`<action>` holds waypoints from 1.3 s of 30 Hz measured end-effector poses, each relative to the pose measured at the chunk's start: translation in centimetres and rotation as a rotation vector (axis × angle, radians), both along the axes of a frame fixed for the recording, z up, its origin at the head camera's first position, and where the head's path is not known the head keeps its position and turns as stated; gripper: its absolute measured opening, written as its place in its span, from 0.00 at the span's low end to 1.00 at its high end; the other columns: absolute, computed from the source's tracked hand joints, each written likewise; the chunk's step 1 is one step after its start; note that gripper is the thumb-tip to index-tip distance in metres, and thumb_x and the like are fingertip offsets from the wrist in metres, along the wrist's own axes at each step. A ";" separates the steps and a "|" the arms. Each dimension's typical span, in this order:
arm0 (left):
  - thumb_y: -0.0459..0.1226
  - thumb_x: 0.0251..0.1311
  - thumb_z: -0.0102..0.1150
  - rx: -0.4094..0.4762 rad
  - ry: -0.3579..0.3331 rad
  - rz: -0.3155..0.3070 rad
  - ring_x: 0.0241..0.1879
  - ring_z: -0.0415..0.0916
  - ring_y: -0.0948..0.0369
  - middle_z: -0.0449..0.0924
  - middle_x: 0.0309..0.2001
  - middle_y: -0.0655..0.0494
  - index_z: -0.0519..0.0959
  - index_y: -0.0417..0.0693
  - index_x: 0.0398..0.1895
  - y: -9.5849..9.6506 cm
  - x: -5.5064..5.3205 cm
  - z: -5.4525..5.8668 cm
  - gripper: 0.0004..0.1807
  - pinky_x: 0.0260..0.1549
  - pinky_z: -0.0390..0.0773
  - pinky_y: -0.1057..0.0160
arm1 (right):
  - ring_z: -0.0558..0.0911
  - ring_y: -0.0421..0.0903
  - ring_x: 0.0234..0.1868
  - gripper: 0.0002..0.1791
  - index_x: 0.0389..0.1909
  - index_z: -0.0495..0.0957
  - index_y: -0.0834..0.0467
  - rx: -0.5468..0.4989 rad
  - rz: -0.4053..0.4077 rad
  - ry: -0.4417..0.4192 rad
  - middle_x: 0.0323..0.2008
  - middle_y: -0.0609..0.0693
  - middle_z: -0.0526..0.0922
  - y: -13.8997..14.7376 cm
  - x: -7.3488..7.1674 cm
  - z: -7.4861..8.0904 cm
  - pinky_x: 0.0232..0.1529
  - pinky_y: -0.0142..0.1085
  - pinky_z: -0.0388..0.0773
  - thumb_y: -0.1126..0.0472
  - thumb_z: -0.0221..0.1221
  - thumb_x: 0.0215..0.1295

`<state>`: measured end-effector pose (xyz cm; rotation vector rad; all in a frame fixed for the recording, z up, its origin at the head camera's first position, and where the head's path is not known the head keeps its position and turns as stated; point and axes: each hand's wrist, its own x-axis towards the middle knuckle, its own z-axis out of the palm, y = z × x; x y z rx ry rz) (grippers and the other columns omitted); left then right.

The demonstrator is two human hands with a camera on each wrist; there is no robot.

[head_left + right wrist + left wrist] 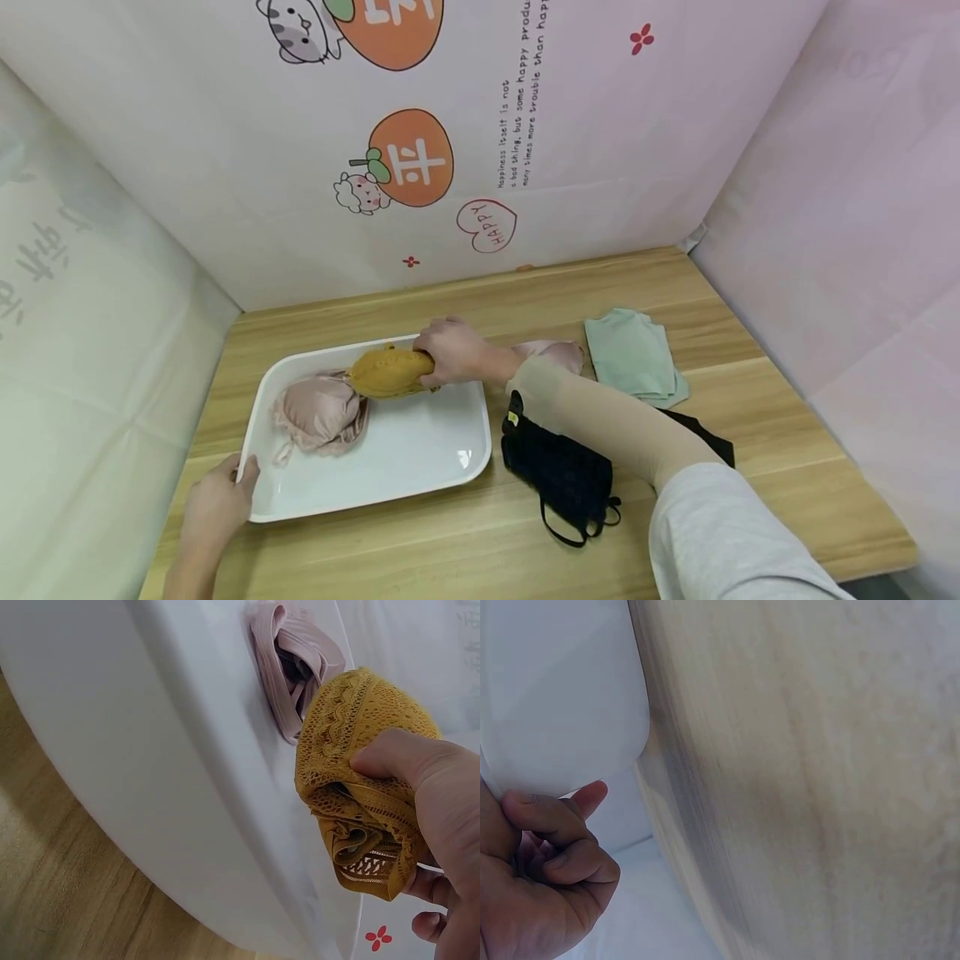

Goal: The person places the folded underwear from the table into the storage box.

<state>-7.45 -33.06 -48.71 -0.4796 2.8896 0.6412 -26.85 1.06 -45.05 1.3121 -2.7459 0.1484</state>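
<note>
A folded mustard lace bra [390,372] is gripped by my right hand [453,352] over the far right part of a white tray [390,479]. In the right wrist view, the thumb presses on the lace of the bra [367,727] and the other fingers go behind it. A pink bra [321,412] lies folded inside the tray on the left, beside the mustard one. My left hand [217,500] pinches the tray's near left edge. The left wrist view shows its curled fingers [555,817] at the corner of the tray [570,697].
Right of the tray lie a black bra [558,471] with loose straps, pale green folded fabric [633,354], a pink piece [558,354] partly behind my right forearm, and another black piece [705,437]. Printed cloth walls [585,167] enclose the wooden table [420,550].
</note>
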 end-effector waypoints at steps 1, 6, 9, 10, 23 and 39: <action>0.50 0.71 0.30 0.000 0.001 0.000 0.40 0.79 0.41 0.75 0.49 0.28 0.64 0.27 0.61 0.0 0.0 0.1 0.34 0.32 0.77 0.50 | 0.71 0.39 0.33 0.18 0.33 0.78 0.44 0.004 0.000 -0.002 0.29 0.37 0.78 0.0 0.0 0.0 0.44 0.41 0.70 0.38 0.62 0.47; 0.50 0.71 0.30 -0.003 -0.006 0.001 0.41 0.78 0.40 0.75 0.50 0.28 0.64 0.26 0.61 0.1 0.0 0.2 0.34 0.32 0.77 0.50 | 0.72 0.39 0.34 0.16 0.31 0.78 0.44 0.014 -0.001 -0.023 0.28 0.36 0.78 -0.2 -0.1 -0.2 0.44 0.41 0.67 0.39 0.63 0.48; 0.50 0.71 0.29 -0.012 -0.008 -0.003 0.42 0.78 0.39 0.75 0.50 0.28 0.64 0.27 0.61 0.1 0.0 0.2 0.33 0.33 0.77 0.49 | 0.72 0.39 0.34 0.16 0.32 0.79 0.44 0.026 -0.003 -0.027 0.29 0.35 0.80 -0.3 -0.1 -0.3 0.43 0.40 0.65 0.39 0.63 0.48; 0.50 0.71 0.29 -0.015 -0.007 -0.003 0.43 0.78 0.39 0.75 0.50 0.28 0.64 0.27 0.61 0.1 0.0 0.1 0.33 0.33 0.77 0.49 | 0.72 0.39 0.34 0.16 0.32 0.80 0.43 0.031 -0.004 -0.027 0.30 0.35 0.80 -0.3 0.0 -0.4 0.43 0.39 0.65 0.38 0.63 0.48; 0.49 0.71 0.31 -0.014 0.000 -0.003 0.40 0.79 0.40 0.76 0.49 0.28 0.64 0.26 0.60 0.2 -0.1 0.2 0.32 0.32 0.78 0.49 | 0.70 0.39 0.31 0.16 0.33 0.80 0.43 0.063 -0.007 -0.026 0.29 0.34 0.80 -0.9 0.1 -1.2 0.40 0.38 0.60 0.38 0.64 0.50; 0.47 0.71 0.32 -0.012 0.018 -0.009 0.36 0.80 0.45 0.78 0.46 0.29 0.66 0.27 0.59 0.1 -0.1 0.1 0.31 0.29 0.77 0.51 | 0.72 0.39 0.33 0.16 0.34 0.80 0.44 0.143 -0.019 -0.061 0.30 0.36 0.81 -1.6 0.4 -1.5 0.42 0.38 0.63 0.39 0.64 0.50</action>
